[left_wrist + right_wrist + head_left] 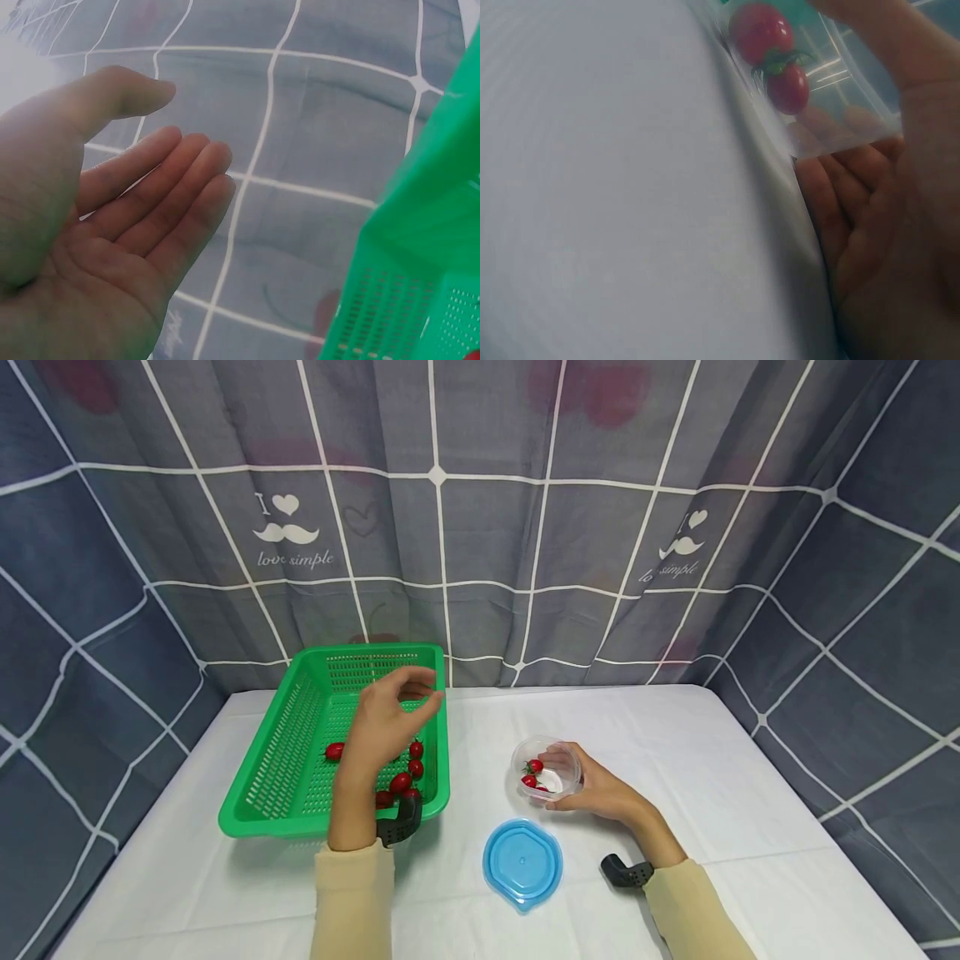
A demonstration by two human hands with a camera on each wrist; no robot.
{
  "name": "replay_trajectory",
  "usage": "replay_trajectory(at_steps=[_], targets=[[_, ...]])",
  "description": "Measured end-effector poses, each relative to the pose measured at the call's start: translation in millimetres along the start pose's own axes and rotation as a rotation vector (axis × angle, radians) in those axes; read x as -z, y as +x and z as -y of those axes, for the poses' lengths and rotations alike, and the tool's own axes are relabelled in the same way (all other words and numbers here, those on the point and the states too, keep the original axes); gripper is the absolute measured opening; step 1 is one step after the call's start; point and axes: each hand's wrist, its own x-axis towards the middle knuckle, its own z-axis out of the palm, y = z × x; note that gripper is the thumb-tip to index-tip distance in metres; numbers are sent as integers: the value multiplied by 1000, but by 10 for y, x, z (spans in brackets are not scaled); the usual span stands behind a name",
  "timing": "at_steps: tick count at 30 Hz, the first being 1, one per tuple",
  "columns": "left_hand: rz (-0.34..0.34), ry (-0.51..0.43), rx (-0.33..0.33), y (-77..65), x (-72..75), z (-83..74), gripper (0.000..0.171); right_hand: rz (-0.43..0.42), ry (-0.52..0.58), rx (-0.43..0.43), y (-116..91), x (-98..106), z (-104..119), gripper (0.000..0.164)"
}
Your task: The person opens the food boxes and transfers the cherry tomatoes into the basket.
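My left hand [386,722] hovers over the right part of a green plastic basket [255,768]. In the left wrist view its palm [97,277] faces the camera, fingers nearly straight, thumb apart and nothing between them. Several red cherry tomatoes [401,782] lie in the basket, partly hidden by the left forearm. My right hand [603,789] grips a small clear plastic container [557,782] from its right side, thumb and fingers around the wall. Inside it are a few cherry tomatoes [534,766]; two show clearly in the right wrist view, one with a green stem [787,88].
A blue lid [522,864] with a tab lies on the white-covered table [675,735], just in front of the container. Grey curtains with white grid lines [487,527] hang behind the table and at both sides. Each wrist wears a black band.
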Motion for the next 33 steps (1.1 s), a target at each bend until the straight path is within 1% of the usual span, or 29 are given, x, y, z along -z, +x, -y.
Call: replay_trajectory(at_steps=[4, 8, 14, 16, 22, 27, 33], targets=[[8, 9, -2, 12, -62, -33, 32, 0, -4, 2, 3, 3, 1, 89], [33, 3, -1, 26, -137, -74, 32, 3, -4, 8, 7, 11, 0, 89], [70, 24, -38, 44, -292, -147, 31, 8, -8, 6, 10, 15, 9, 89], [81, 41, -57, 47, -352, -164, 31, 10, -3, 0, 12, 16, 12, 89], [116, 52, -109, 50, -539, -212, 32, 1, -14, -27, 20, 10, 18, 91], [152, 58, -126, 57, -708, -240, 31, -10, -15, -30, 19, 13, 10, 91], [212, 84, -144, 55, -930, -229, 29, -8, -15, -31, 2, 13, 13, 91]])
